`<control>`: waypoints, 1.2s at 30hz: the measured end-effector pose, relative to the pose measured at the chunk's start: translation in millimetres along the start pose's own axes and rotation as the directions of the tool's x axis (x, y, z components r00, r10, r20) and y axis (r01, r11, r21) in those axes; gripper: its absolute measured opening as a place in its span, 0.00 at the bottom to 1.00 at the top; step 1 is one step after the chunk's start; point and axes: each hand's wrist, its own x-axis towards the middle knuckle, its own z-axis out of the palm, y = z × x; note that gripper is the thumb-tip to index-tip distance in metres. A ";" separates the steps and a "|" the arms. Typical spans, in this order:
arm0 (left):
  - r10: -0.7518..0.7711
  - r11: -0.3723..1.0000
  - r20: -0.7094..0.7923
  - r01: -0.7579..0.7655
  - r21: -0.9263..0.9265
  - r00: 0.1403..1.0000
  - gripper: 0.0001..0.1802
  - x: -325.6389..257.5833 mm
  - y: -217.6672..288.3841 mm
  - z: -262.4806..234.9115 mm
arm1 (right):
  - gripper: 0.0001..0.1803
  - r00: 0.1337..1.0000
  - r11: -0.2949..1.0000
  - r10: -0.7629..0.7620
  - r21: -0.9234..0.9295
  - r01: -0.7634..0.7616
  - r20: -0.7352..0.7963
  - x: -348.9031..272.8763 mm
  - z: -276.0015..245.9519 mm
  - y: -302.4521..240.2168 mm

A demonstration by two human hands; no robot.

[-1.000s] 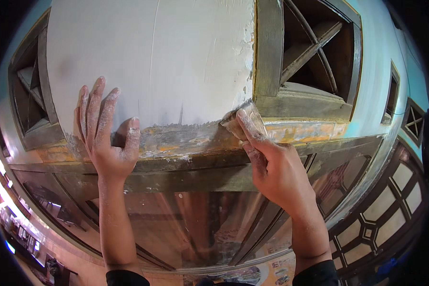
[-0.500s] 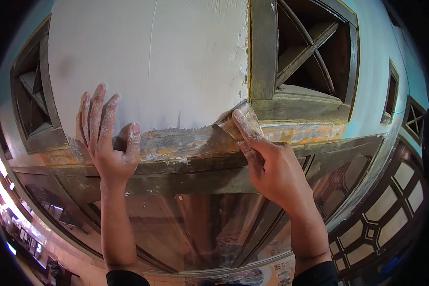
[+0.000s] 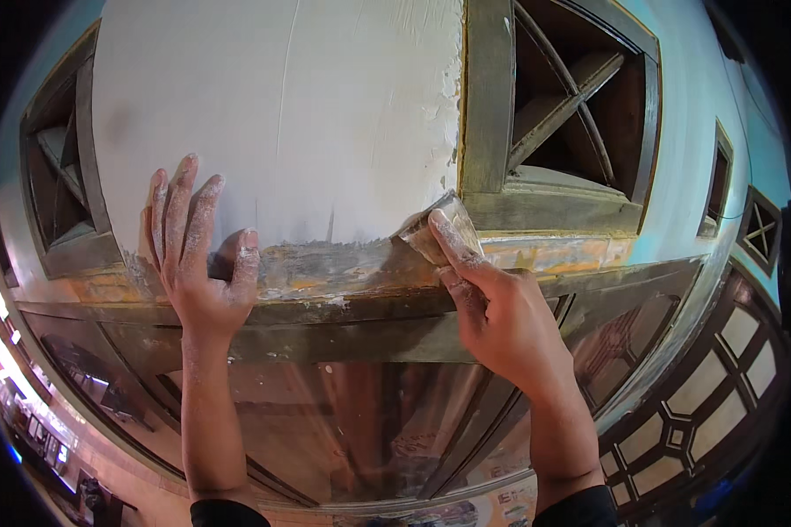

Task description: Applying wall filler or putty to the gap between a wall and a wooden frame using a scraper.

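Observation:
My right hand (image 3: 501,312) grips a small putty knife (image 3: 435,230), its blade pressed against the lower right corner of a white plastered wall panel (image 3: 290,114). The blade is caked with white filler. My left hand (image 3: 198,255) lies flat with fingers spread on the panel's lower left edge, where it meets a worn wooden ledge (image 3: 334,272). Both hands are dusted with white plaster.
Wooden-framed openings with crossed bars flank the panel, one at the right (image 3: 571,114) and one at the left (image 3: 57,184). Below the ledge runs a glass pane (image 3: 343,422) in a wooden frame. A pale blue wall (image 3: 685,140) with further lattice openings curves off to the right.
My right hand has slid the putty knife slightly up and right along the panel's lower corner. My left hand has stayed flat in place.

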 end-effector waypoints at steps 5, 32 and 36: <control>0.010 1.000 -0.009 -0.010 -0.022 1.000 0.29 -1.9 -0.3 5.2 | 0.09 0.998 0.998 0.063 -0.014 -0.062 0.002 2.8 -3.0 -2.5; 0.023 1.000 0.017 -0.023 0.007 1.000 0.27 1.2 1.4 -1.1 | 0.10 0.999 0.999 -0.029 -0.025 0.028 -0.043 9.9 1.0 1.0; 0.008 1.000 0.012 -0.008 -0.012 1.000 0.28 -0.6 0.6 4.2 | 0.10 0.998 0.999 -0.030 0.008 0.031 -0.055 11.0 4.2 6.1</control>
